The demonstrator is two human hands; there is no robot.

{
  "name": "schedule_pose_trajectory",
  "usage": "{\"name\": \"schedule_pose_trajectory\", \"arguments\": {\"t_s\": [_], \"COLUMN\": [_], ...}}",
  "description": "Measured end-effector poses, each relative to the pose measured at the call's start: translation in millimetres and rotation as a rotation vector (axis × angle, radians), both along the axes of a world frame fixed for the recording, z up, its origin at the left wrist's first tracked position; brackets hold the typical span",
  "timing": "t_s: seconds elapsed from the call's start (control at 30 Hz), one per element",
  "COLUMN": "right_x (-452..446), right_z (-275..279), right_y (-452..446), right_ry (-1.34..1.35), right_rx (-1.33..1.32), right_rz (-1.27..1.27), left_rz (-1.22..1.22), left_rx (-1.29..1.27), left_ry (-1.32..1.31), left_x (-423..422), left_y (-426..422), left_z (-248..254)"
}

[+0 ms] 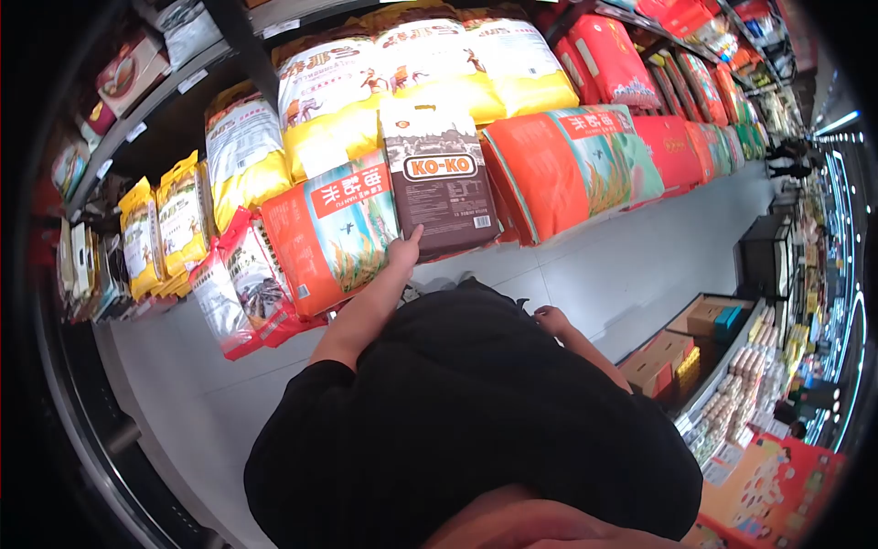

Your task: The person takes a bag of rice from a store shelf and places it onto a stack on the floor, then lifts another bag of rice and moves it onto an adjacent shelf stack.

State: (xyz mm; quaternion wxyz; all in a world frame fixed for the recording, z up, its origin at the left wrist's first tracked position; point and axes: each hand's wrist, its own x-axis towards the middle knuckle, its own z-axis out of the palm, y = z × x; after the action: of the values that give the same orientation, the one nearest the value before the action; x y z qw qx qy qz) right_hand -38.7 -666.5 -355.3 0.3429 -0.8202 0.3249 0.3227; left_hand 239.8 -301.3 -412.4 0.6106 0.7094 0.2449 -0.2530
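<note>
A brown and white KO-KO bag (pixel 444 197), with a handle slot at its top, lies tilted between the orange rice sacks and against the yellow ones. At its lower left corner is my left hand (pixel 404 249), one digit laid on the printed front and the others curled at the edge, partly hidden. To the left, an orange and teal rice sack (pixel 334 229) lies close beside that hand. My right hand (pixel 551 320) hangs by my waist, away from the goods. Its fingers look bent near a small dark strap-like piece, too small to make out.
Yellow and white rice sacks (pixel 421 59) stand in a row behind. More orange sacks (pixel 572 165) and red bags (pixel 608 59) continue right. Red-edged bags (pixel 251 284) lie at left. Cartons (pixel 657 361) and egg trays (pixel 732 393) stand across the tiled aisle (pixel 604 274).
</note>
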Motion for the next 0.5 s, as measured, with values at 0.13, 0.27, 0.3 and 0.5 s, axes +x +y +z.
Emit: {"name": "schedule_pose_trajectory", "arguments": {"t_s": [0.13,0.27,0.3,0.5], "right_x": [79.9,177.2,197.4,301.2], "right_z": [5.7,13.4,5.8,-39.6], "right_y": [-11.8,7.3,13.1,59.4], "right_ry": [-0.089,-0.209,-0.264,-0.225], "right_rx": [0.036,0.058,0.063,0.067], "right_rz": [0.112,0.314,0.302,-0.035], "left_rz": [-0.013,0.018,0.040,0.030], "left_rx": [0.227,0.249,0.221,0.277], "left_ry": [-0.047,-0.130,-0.135,-0.051], "left_x": [2.2,-0.5,-2.9,1.3], "left_y": [2.5,18.6,22.3,64.5], "left_z": [39.3,64.6,56.2,64.7]}}
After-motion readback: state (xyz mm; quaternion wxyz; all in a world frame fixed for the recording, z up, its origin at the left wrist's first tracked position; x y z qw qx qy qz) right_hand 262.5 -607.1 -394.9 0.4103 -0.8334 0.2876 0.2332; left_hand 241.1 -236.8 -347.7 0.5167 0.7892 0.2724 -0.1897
